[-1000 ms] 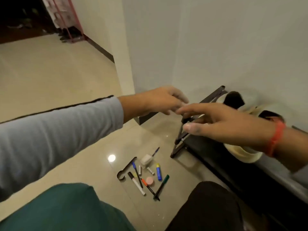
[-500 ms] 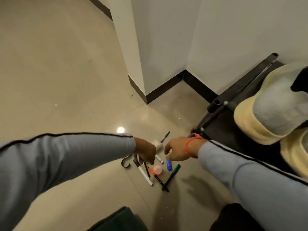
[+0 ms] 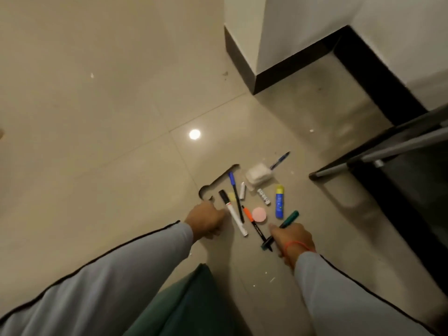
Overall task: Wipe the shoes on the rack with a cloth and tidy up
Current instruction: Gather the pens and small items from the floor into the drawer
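Note:
Pens and small items lie scattered on the tiled floor. My right hand, with a red band at the wrist, is closed around the middle of a green marker at the near right of the pile. My left hand rests curled on the floor just left of a white marker, beside the end of a black curved strip; nothing shows inside its fingers. The corner of the black shoe rack pokes in at the right edge. No shoe or cloth is in view.
In the pile lie a blue-capped pen, an orange-tipped pen, a pink disc, a blue glue stick, a blue ballpoint and a white box. A wall corner with dark skirting stands behind. My green-clad knee is at the bottom.
My view dropped from the rack and its shoes to the floor. Both hands came down from the rack frame to the pile, and my right hand closed on the green marker.

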